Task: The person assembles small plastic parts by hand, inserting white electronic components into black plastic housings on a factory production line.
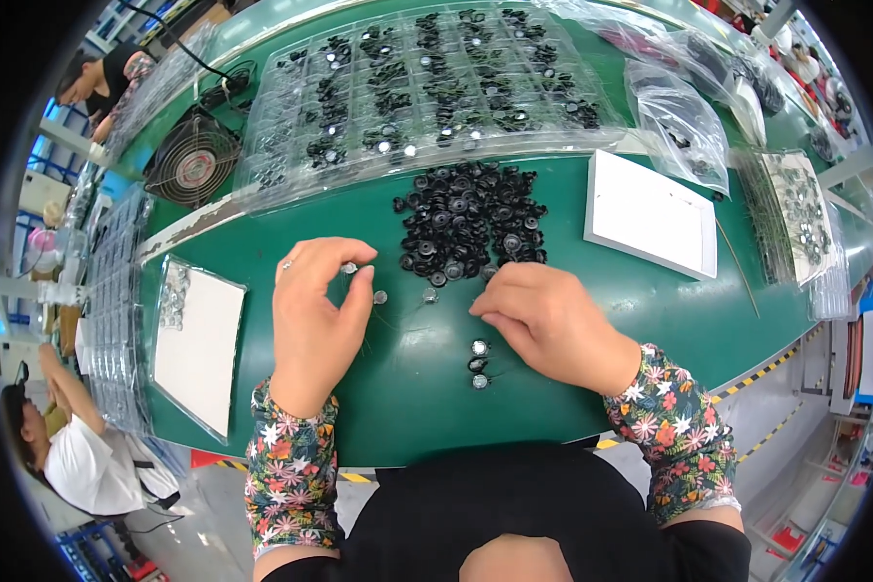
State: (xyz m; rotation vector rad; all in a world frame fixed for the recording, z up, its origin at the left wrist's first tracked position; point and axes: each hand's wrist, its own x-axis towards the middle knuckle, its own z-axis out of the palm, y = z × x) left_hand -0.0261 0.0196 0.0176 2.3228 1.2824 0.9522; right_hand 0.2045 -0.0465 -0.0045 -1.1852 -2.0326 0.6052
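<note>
My left hand [317, 315] is curled on the left of the green table, with a small round silver part [349, 268] in the grip of thumb and fingers. Beside its thumb lies a second silver disc [379, 297] with a thin wire, and a third disc [430, 295] lies farther right. My right hand [550, 325] has its thumb and fingers pinched together just in front of a heap of small black round parts [461, 218]; what they hold is hidden. Between my hands and nearer to me, a short column of silver-faced black parts [479, 365] rests on the table.
Behind the heap stands a clear compartment tray [388, 92] of black and silver parts. A white box lid [650, 215] is at right, a white card in clear plastic [199, 349] at left. A fan [196, 160] and plastic bags [674, 121] sit toward the back. Other people are at left.
</note>
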